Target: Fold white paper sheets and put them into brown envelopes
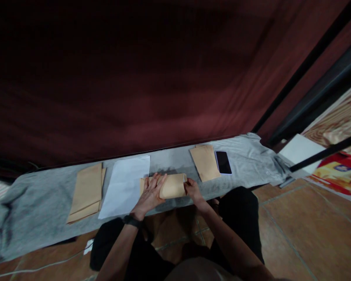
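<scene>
A brown paper envelope (173, 186) lies crosswise on the grey cloth in front of me. My left hand (152, 192), a dark band at its wrist, rests flat across the envelope's left part with fingers spread. At the opposite end, my right hand (192, 190) pinches the envelope's edge, where a pale strip shows; the fingertips are partly hidden. Left of my hands is a white paper sheet (124, 185), its right side close to the envelope. Several brown paper pieces of the same kind form a pile (86, 191) farther left, and a smaller pile (205, 162) lies to the right.
A phone (224, 162) with a dark screen sits beside the right pile. Grey cloth (43, 199) covers the narrow bench, with a dark red surface (152, 117) rising behind it. A red and yellow package (341, 173) stands at far right. A white cable (46, 266) crosses the tiled floor.
</scene>
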